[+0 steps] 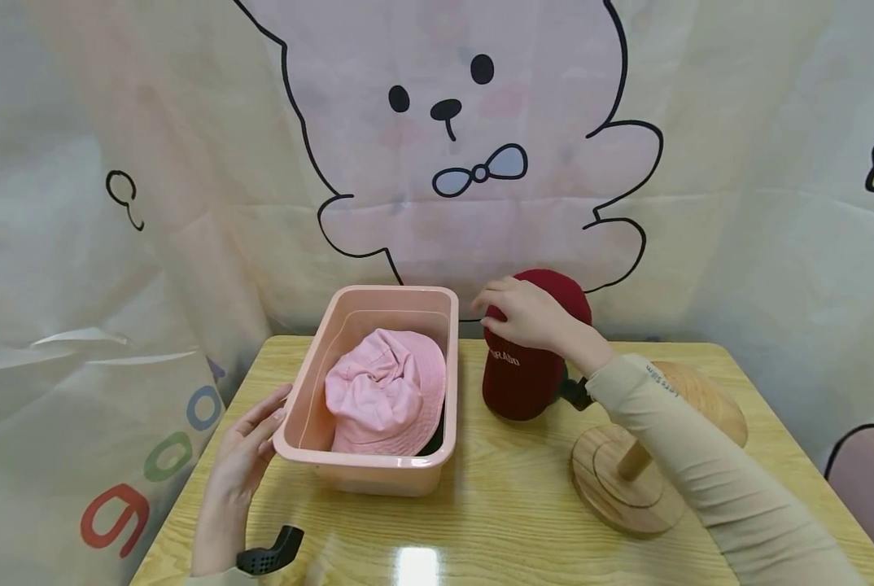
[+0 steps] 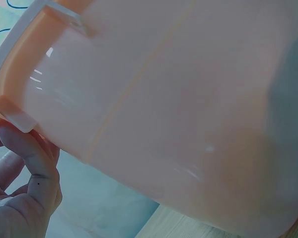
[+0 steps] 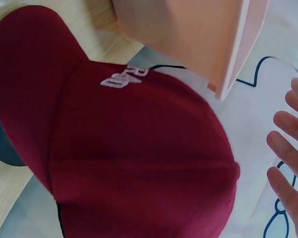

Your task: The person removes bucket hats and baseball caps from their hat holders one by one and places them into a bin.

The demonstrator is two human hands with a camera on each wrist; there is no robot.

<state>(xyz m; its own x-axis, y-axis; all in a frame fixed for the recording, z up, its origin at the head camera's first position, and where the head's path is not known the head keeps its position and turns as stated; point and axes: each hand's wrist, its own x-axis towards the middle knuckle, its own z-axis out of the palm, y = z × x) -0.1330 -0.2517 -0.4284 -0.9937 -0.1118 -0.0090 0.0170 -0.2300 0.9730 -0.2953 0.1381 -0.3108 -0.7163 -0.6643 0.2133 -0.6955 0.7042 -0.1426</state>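
Observation:
A dark red baseball cap [image 1: 521, 378] with pale lettering stands beyond the table's middle, its brim pointing down. My right hand [image 1: 521, 313] is at its crown with fingers loosely bent. In the right wrist view the spread fingertips [image 3: 280, 144] are beside the crown, with a gap between them and the cap. My left hand [image 1: 242, 448] touches the left rim of a pink plastic bin [image 1: 364, 461], fingers along its outer side. Inside the bin lies a crumpled pink bucket hat [image 1: 382, 391], over something dark green.
A wooden hat stand [image 1: 620, 484] with a round base and rounded top is at the right, partly hidden by my right forearm. A dark green shape [image 3: 5, 144] shows beneath the cap's brim. Behind the wooden table [image 1: 510, 505] hangs a printed curtain [image 1: 210, 163].

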